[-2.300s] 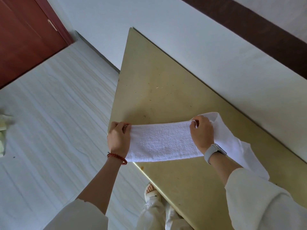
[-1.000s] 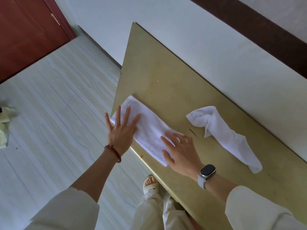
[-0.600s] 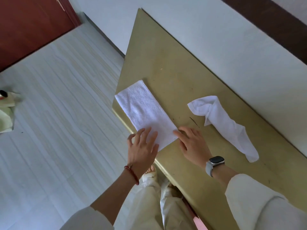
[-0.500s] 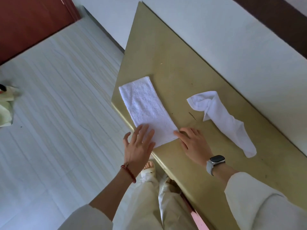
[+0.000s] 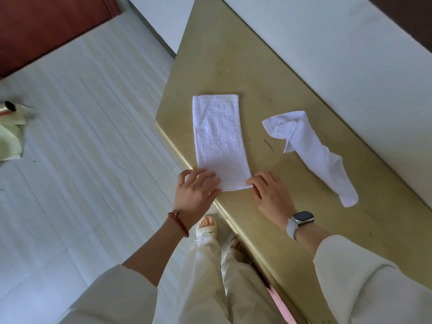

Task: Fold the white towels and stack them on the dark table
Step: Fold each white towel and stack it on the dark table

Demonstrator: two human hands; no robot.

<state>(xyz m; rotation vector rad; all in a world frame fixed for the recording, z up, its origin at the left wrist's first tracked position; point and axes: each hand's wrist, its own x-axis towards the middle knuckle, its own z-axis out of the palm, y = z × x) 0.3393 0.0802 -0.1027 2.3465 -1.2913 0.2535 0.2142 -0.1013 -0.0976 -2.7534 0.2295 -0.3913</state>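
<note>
Both hands have slid to the near end of the folded towel [image 5: 219,141]; left hand [image 5: 195,192] rests flat, right hand [image 5: 268,195] fingers pinch its corner. Crumpled towel [image 5: 313,153] on the counter [image 5: 233,54] waits unfolded; nothing is stacked.

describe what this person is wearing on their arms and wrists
Both arms wear loose cream sleeves pushed up the forearms. The left wrist has a red beaded bracelet. The right wrist has a smartwatch with a dark rectangular face on a pale grey band. No rings show.
</note>
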